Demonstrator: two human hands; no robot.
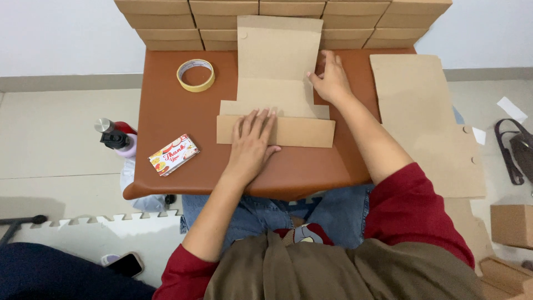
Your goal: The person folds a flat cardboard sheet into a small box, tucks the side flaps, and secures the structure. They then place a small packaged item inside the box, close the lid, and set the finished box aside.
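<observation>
2 hands work 1 flat cardboard sheet (276, 83) that lies in the middle of the brown bench (166, 111), its long upper panel reaching toward the wall of stacked boxes (166, 22) at the far edge. Left of the sheet, on the bench, lie a roll of tape (196, 75) and, nearer the person, a small printed card pack (174, 154); off the bench's left edge stands a bottle with a dark cap (115, 138), and a phone (126, 264) lies on the floor mat. The left hand (252, 141) rests flat, fingers spread and empty, pressing down the folded near flap (302, 132) of the sheet. The right hand (331, 80) lies with fingers loosely curled at the right edge of the sheet, its fingertips touching the side flap there; it grips nothing that can be seen. The 2 hands are apart, each on its own part of the sheet. To do this fold well, judged from the pose: keep the left palm's weight along the crease so that the near flap stays put, and raise the side flap along its scored line with the right fingertips, not by pulling the whole sheet sideways. Right of the bench, 1 more flat cardboard blank (427, 122) lies spare, and a closed small box (512, 224) sits on the floor.
</observation>
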